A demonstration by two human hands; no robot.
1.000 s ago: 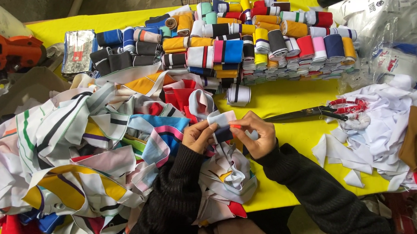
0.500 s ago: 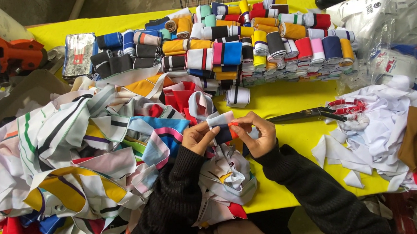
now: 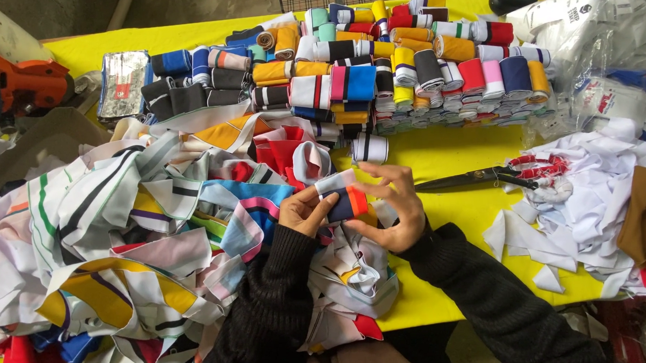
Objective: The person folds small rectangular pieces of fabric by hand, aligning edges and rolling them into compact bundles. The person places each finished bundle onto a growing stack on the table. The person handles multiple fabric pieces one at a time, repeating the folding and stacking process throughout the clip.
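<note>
Fabric roll: dark blue, orange and white, held just above the loose strip pile, long axis left-right.
Left hand: grasps its left end.
Right hand: clasps its right end, fingers spread.
Scissors: right, apart.

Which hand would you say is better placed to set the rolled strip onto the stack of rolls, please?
Probably the right hand: it wraps the rolled strip from the side nearest the stack of rolls, while the left hand only steadies its end.

A sewing workshop: a yellow counter heaped with fabric strips, rolled trims stacked far, scissors, white offcuts right.
</note>
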